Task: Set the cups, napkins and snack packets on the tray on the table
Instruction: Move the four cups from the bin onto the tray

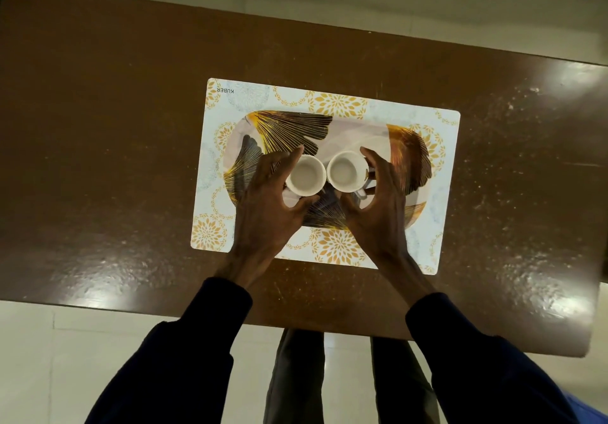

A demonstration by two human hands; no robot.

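Cups, two small white ones (305, 175) (346, 171), stand rim to rim on the patterned tray (408, 147). They are judged light, stiff, glazed and breakable, best taken around the wall. Left hand (263, 193) and right hand (378, 196) are cupped loosely beside them, fingers spread; firm contact cannot be told.

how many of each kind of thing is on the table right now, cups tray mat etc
cups: 2, the left cup and the right cup
tray: 1
placemat: 1
napkins: 0 in view
snack packets: 0 in view
total: 4
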